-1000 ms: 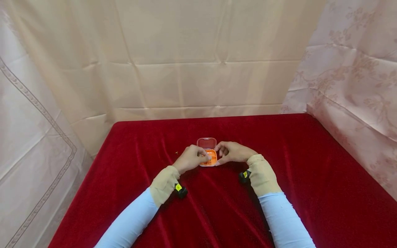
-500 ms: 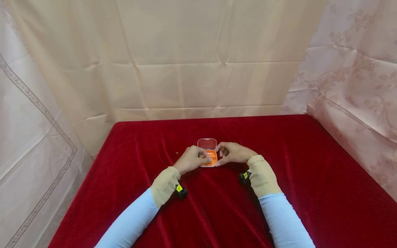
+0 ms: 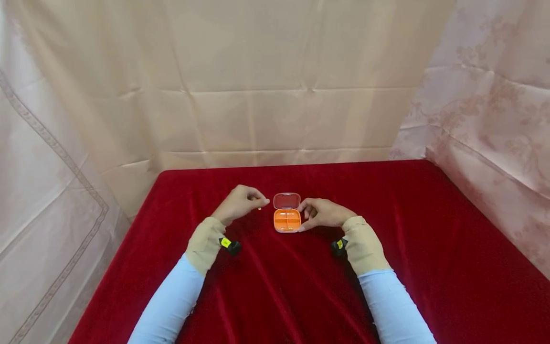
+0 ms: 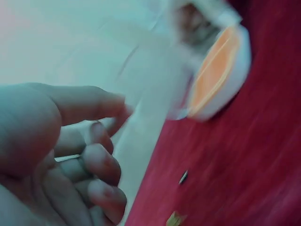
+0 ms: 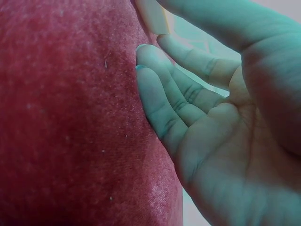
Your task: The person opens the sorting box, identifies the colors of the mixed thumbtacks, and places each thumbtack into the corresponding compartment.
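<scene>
An orange pill box (image 3: 287, 220) with several compartments lies on the red cloth, its clear lid (image 3: 287, 200) raised at the back. Tiny golden bits (image 3: 287, 229) show along its front; their kind is unclear. My right hand (image 3: 325, 213) holds the box by its right side, between thumb and fingers. To the left of the box, my left hand (image 3: 241, 204) hovers over the cloth, thumb and forefinger tips close together with nothing visible between them. Below these fingertips is a tiny pale piece (image 3: 259, 208). The left wrist view has a thin dark piece (image 4: 183, 177) and a yellowish piece (image 4: 175, 219) on the cloth.
Red velvet cloth (image 3: 296, 286) covers the table. A beige curtain (image 3: 275, 95) hangs behind it, with patterned pale cloths at the left (image 3: 38, 191) and right (image 3: 494, 119).
My left hand has left the pill box and moved left and away from me, uncovering the compartments. The right hand has stayed at the box's right side.
</scene>
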The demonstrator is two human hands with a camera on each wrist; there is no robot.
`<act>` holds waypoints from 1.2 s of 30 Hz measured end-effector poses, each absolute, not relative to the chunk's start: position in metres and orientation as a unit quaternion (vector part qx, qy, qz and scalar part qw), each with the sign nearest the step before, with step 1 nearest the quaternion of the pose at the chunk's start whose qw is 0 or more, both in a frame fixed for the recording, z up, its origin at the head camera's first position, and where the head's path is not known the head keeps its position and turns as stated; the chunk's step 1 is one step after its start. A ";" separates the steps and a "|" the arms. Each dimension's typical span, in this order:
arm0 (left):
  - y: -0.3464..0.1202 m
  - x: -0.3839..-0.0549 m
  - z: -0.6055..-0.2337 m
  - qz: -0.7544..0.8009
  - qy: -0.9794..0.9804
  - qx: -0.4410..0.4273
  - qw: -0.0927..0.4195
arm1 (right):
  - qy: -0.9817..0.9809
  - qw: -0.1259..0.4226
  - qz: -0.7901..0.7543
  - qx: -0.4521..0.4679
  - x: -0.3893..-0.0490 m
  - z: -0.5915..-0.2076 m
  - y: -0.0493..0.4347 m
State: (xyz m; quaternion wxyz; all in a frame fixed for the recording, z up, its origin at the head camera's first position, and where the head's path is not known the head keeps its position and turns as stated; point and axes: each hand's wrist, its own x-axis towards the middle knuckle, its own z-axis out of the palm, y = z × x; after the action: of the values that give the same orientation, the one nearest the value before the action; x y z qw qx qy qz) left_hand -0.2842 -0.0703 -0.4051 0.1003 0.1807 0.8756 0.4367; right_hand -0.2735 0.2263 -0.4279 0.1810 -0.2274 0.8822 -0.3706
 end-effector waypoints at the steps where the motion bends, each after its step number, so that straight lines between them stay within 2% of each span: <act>1: -0.078 -0.287 -0.405 0.431 0.881 0.167 0.100 | 0.883 0.181 -0.369 -0.228 -0.274 -0.428 0.226; 6: -0.106 -0.295 -0.410 0.380 0.906 0.129 0.133 | 0.886 0.182 -0.362 -0.227 -0.274 -0.428 0.226; 11: -0.110 -0.297 -0.414 0.368 0.909 0.118 0.158 | 0.884 0.179 -0.368 -0.227 -0.275 -0.429 0.226; 27: -0.116 -0.300 -0.422 0.381 0.908 0.083 0.149 | 0.882 0.178 -0.371 -0.228 -0.274 -0.430 0.225; 36: -0.114 -0.301 -0.419 0.356 0.919 0.094 0.143 | 0.884 0.175 -0.371 -0.223 -0.272 -0.428 0.226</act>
State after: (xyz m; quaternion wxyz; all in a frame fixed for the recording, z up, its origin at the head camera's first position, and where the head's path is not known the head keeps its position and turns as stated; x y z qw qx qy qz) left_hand -0.3012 -0.1144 -0.4190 0.1434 0.0937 0.9188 0.3557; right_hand -0.2722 0.2257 -0.4278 0.1747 -0.2227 0.8843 -0.3713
